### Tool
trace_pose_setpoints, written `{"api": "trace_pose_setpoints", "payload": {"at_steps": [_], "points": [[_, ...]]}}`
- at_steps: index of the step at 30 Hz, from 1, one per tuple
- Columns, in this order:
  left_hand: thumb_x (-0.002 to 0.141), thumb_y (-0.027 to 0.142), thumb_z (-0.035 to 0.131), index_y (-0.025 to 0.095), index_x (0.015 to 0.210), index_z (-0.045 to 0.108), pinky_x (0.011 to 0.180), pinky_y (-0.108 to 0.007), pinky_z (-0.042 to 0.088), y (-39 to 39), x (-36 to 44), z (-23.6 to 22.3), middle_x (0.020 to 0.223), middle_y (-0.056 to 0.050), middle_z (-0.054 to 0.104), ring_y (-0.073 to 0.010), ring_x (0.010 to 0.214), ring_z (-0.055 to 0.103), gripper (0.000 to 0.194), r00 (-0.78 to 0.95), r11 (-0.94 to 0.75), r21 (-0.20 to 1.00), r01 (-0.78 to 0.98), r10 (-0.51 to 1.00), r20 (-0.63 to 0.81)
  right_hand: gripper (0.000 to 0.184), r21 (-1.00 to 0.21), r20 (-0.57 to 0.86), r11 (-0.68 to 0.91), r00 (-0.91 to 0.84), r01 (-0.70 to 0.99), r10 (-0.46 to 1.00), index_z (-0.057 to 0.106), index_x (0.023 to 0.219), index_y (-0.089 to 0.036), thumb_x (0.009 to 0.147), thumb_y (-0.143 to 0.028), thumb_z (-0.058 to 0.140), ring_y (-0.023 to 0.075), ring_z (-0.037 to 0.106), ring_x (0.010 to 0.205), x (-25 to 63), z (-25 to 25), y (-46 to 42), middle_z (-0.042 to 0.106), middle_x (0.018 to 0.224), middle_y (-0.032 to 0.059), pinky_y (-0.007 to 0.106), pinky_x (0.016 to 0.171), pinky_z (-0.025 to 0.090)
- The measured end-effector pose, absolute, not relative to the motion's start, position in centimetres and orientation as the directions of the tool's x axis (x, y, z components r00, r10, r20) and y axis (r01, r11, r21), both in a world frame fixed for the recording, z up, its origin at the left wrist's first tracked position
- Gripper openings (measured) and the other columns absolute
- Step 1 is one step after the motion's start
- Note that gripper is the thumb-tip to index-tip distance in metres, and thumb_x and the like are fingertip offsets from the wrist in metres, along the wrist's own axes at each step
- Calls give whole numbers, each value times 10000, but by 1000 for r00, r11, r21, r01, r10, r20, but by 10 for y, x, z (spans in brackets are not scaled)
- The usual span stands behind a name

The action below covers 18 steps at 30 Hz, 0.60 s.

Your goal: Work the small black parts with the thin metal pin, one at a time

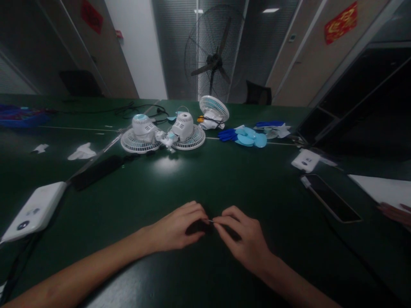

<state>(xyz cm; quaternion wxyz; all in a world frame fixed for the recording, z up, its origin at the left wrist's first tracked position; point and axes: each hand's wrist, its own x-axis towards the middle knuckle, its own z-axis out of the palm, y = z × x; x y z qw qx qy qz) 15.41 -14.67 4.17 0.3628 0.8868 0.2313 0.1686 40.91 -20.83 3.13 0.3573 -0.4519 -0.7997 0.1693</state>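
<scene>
Low over the dark green table (154,188), my left hand (178,226) and my right hand (245,237) face each other with fingertips close together. A thin, pale, pin-like piece (210,221) spans the small gap between them. My right thumb and forefinger pinch one end of it. The other end meets the fingertips of my left hand, whose thumb and fingers are bent inward in a pinch. Most of the piece is hidden by the fingers, and it is too small to name.
Farther back lie two small white fans (141,134) (188,132), face down, and a third fan (213,112). Light-blue fan blades (252,137) lie beside blue gloves (227,134). A white device (37,209) is left; a phone (334,199) and another person's hand (396,214) are right.
</scene>
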Motion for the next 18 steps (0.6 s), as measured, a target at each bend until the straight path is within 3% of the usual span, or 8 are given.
{"api": "trace_pose_setpoints", "payload": {"at_steps": [5, 8, 12, 18], "points": [[1087, 218, 544, 239, 1245, 666, 1006, -364, 511, -135, 139, 45, 1201, -95, 649, -227, 1137, 617, 201, 880, -620, 754, 218, 459, 124, 171, -653, 426, 500, -269, 569, 864, 764, 1070, -234, 1014, -169, 616, 163, 678, 812, 413, 35, -207, 664, 957, 39, 283, 709, 533], [1096, 223, 511, 247, 1256, 676, 1032, -375, 514, -106, 114, 43, 1233, -95, 646, -232, 1168, 620, 232, 839, -634, 715, 294, 530, 124, 176, -681, 414, 488, -263, 546, 871, 766, 1070, -227, 1017, -167, 609, 161, 673, 802, 413, 38, -207, 659, 964, 41, 282, 689, 534], [1085, 307, 512, 232, 1237, 705, 968, -385, 539, -47, 56, 33, 1208, -94, 660, -248, 1101, 653, 257, 649, -605, 602, 521, 739, 181, 171, -701, 401, 484, -272, 524, 875, 766, 1083, -215, 1022, -178, 609, 164, 665, 797, 414, 38, -207, 657, 974, 52, 276, 657, 534], [962, 586, 616, 203, 1200, 742, 854, -375, 551, 4, -22, 19, 1115, -105, 692, -267, 952, 667, 468, 297, -378, 528, 760, 925, 235, 175, -698, 388, 481, -284, 531, 877, 766, 1082, -220, 1023, -180, 606, 168, 666, 809, 414, 38, -207, 664, 974, 50, 283, 677, 545]]}}
